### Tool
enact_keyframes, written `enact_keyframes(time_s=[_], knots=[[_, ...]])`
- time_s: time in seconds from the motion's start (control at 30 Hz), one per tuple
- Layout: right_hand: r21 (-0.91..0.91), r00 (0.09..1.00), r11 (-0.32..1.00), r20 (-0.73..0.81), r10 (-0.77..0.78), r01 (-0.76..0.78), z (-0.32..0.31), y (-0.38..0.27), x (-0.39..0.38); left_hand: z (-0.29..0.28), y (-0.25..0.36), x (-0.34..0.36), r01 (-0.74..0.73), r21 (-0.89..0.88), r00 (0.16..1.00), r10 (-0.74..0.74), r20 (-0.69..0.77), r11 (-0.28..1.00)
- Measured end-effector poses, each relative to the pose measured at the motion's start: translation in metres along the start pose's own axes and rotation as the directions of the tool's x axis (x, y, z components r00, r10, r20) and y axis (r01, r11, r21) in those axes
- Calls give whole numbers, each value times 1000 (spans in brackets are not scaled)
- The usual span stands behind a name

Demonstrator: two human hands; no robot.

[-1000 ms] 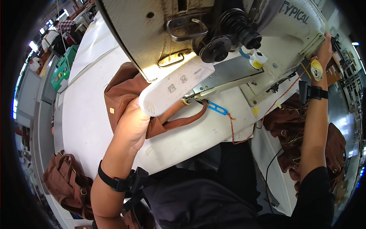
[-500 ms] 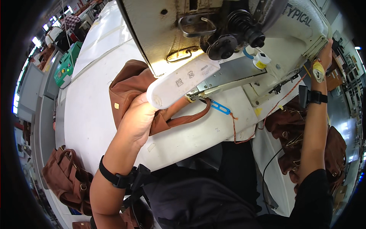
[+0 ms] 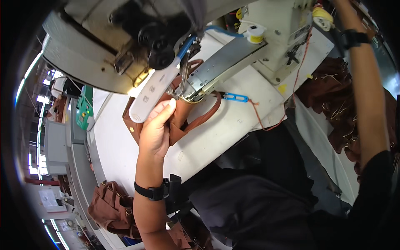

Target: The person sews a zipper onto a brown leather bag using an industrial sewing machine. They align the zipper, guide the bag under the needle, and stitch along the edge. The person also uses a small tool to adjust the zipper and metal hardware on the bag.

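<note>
The left hand [image 3: 155, 132] lies on the brown bag [image 3: 175, 121], fingers stretched forward and flat, the fingertips [image 3: 170, 104] pressing the leather just below the needle area of the sewing machine [image 3: 125, 46]; its grip is wide, pressing rather than clasping the bag. The bag sits on the white desk [image 3: 216, 133] under the machine's head, part of it drawn up against the metal arm [image 3: 225, 66] that reaches out from the machine, with a curved brown strap [image 3: 210, 112] looping out to its right. A white oblong lamp [image 3: 152, 96] slants across just above the hand, touching or nearly touching the fingers. Just right of the strap lies a blue clip [image 3: 235, 98] with a red thread [image 3: 260, 118] trailing off it over the desk edge. A black band [image 3: 151, 191] circles the left wrist. The right arm [image 3: 371, 96] reaches up along the right side, a black watch [image 3: 354, 38] on its wrist; the right hand itself runs out of the top of the picture, so its grip cannot be told. Near that wrist sits a yellow spool [image 3: 323, 16], and a white spool with yellow thread [image 3: 255, 33] stands on the machine bed. More brown bags are heaped at the right [image 3: 329, 96], beside the arm, and another brown bag [image 3: 110, 208] lies at the lower left, well apart from the hand.
</note>
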State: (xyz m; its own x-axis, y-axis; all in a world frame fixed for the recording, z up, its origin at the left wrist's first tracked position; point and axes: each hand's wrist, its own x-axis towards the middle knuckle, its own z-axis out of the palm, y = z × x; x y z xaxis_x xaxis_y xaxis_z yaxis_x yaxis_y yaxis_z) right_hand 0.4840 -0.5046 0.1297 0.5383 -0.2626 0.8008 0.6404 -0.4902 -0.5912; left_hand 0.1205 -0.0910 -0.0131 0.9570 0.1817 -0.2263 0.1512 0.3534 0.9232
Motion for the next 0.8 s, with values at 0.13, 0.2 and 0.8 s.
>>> enact_keyframes(time_s=[0.13, 0.2, 0.8], knots=[[103, 967, 985, -230, -114, 140, 24, 54, -23, -8, 0, -5, -38, 117, 999, 39, -3, 992], [-2, 970, 991, -209, -128, 131, 17, 62, -18, -4, -3, -3, -80, 164, 996, 84, -20, 983], [494, 727, 757, 686, -37, -427, 7, -158, -383, -22, 93, -88, -198, 591, 657, 341, 672, -782]])
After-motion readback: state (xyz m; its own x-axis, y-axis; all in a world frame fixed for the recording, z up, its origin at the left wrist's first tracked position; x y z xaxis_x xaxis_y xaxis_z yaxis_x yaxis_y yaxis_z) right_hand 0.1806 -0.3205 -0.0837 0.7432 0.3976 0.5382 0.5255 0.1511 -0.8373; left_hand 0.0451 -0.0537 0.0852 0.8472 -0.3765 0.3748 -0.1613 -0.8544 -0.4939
